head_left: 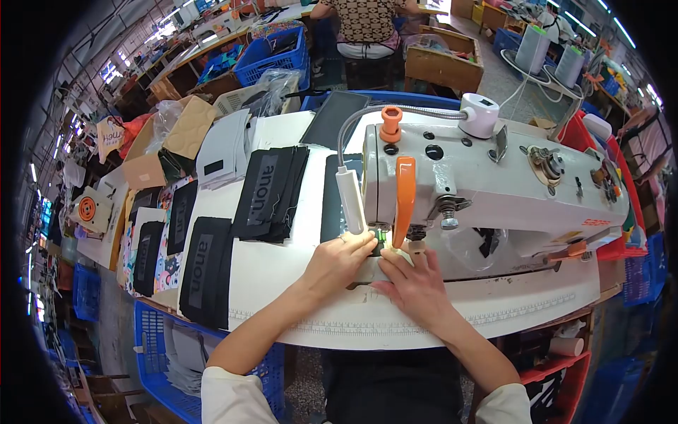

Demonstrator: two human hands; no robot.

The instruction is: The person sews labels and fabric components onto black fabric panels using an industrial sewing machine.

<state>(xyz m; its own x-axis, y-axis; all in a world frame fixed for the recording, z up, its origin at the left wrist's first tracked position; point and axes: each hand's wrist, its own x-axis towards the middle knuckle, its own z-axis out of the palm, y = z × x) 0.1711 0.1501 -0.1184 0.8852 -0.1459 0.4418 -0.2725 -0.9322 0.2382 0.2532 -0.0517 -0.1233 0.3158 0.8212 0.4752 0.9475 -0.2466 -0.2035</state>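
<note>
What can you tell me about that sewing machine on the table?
The sewing machine stands upright on the white table, its long body pale and glossy, apparently painted metal, with small red lettering low on the arm. An orange curved piece hangs at its head; an orange spool-shaped piece sits on top. A flexible metal neck carries a lit white wand. Both hands, left and right, are beneath the head; whether they touch it is unclear.
</note>
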